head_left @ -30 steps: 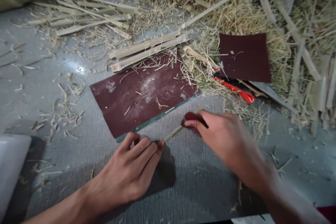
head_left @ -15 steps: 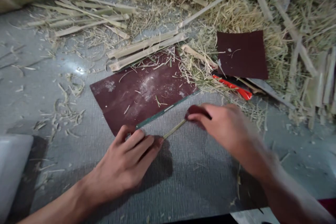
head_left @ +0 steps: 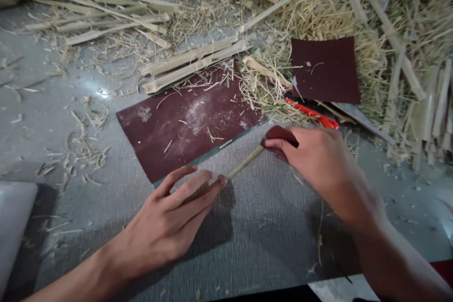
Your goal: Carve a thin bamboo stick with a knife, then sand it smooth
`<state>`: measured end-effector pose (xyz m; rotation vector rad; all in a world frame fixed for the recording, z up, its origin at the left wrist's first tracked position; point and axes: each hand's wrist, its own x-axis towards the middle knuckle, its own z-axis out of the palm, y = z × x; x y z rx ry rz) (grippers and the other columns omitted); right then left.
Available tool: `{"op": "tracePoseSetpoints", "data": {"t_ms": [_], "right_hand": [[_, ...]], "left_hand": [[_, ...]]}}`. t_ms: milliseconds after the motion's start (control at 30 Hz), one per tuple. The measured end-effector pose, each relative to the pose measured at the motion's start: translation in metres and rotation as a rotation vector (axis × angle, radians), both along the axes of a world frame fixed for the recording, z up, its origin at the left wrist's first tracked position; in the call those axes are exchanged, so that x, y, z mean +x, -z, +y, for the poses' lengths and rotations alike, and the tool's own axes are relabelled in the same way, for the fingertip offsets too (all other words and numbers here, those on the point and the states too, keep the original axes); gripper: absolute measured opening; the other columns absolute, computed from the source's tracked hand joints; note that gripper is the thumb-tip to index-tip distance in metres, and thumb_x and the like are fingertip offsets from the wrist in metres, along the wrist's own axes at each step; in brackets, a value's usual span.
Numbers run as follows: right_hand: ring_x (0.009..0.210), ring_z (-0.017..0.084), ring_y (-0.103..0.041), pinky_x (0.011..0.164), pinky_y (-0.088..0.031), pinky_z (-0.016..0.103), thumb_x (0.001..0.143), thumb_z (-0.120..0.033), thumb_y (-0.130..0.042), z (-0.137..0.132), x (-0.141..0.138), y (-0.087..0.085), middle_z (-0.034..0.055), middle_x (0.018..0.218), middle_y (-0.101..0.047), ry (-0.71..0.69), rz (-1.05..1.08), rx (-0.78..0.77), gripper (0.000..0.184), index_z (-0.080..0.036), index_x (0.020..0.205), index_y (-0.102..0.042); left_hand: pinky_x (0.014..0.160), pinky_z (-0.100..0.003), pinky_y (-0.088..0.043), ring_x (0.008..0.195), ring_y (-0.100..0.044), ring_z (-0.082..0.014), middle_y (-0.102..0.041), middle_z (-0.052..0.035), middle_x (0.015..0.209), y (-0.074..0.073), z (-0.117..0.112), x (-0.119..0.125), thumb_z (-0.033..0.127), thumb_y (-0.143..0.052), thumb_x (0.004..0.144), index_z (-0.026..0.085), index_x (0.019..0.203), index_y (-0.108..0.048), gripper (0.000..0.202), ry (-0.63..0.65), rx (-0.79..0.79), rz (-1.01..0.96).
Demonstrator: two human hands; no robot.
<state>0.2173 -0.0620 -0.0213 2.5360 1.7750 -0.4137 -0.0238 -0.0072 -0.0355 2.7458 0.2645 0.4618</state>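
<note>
A thin bamboo stick [head_left: 245, 162] slants between my two hands, just above the grey table. My left hand [head_left: 177, 214] pinches its near end, with the other fingers stretched out over the edge of a dark red sandpaper sheet. In my right hand [head_left: 311, 155] is a folded piece of sandpaper [head_left: 281, 134], closed round the stick's far end. The large sandpaper sheet [head_left: 170, 137] lies flat beyond my left hand, dusted with pale powder and a few shavings.
Split bamboo strips [head_left: 198, 66] lie along the sheet's far edge. Shavings [head_left: 311, 4] heap up at the back right, with a smaller sandpaper square [head_left: 325, 71] and a red-orange object [head_left: 313, 114] before them. A pale, smooth object [head_left: 16, 226] stands at the left edge.
My right hand has moved away from my left along the stick with the folded sandpaper, so more of the stick shows. The fingers of my left hand have spread a little.
</note>
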Motion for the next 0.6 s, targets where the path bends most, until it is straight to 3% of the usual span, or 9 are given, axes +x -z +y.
{"op": "tracePoseSetpoints", "data": {"t_ms": [133,267,367,500,600], "right_hand": [[0.046,0.011,-0.047,0.045,-0.025,0.024,0.087,-0.049,-0.05,-0.0001,0.0002,0.0002,0.0012,0.056,-0.059,-0.124,0.1,-0.053,0.033,-0.022,0.078,-0.065],[0.042,0.01,-0.044,0.044,-0.023,0.025,0.086,-0.05,-0.052,-0.0005,0.0009,0.0,0.0019,0.055,-0.056,-0.012,-0.015,0.008,0.035,-0.02,0.074,-0.065],[0.045,0.011,-0.046,0.045,-0.024,0.025,0.089,-0.048,-0.048,-0.0016,-0.0012,-0.0012,0.0009,0.055,-0.058,-0.124,0.075,-0.05,0.033,-0.022,0.078,-0.064],[0.044,0.01,-0.046,0.045,-0.024,0.025,0.086,-0.049,-0.053,-0.0017,-0.0023,-0.0022,0.0015,0.055,-0.057,-0.007,0.006,-0.01,0.034,-0.02,0.074,-0.065],[0.042,0.01,-0.043,0.044,-0.022,0.025,0.087,-0.051,-0.049,-0.0013,-0.002,-0.0015,0.0001,0.053,-0.055,-0.102,0.077,-0.047,0.035,-0.021,0.076,-0.065]], "left_hand": [[0.096,-0.045,-0.039,0.114,-0.052,-0.0236,-0.064,-0.008,0.118,0.0001,-0.0006,-0.002,0.004,-0.037,0.093,0.004,0.108,-0.06,0.028,0.021,0.012,0.007],[0.097,-0.045,-0.039,0.116,-0.051,-0.0239,-0.063,-0.0087,0.121,0.0006,-0.0001,-0.0008,0.005,-0.036,0.093,0.005,0.109,-0.06,0.028,0.019,0.018,0.01],[0.096,-0.043,-0.041,0.113,-0.054,-0.0228,-0.066,-0.0086,0.116,-0.0004,0.0007,0.0013,0.004,-0.037,0.093,0.004,0.106,-0.061,0.027,0.03,0.004,-0.007],[0.094,-0.043,-0.042,0.11,-0.056,-0.0228,-0.066,-0.0088,0.116,-0.0018,0.0003,0.0023,0.003,-0.038,0.091,0.006,0.107,-0.061,0.028,0.008,0.007,-0.015],[0.093,-0.042,-0.043,0.109,-0.057,-0.0231,-0.067,-0.0096,0.114,-0.0022,-0.0001,0.0026,0.001,-0.038,0.09,0.004,0.106,-0.062,0.028,0.013,-0.006,-0.019]]}}
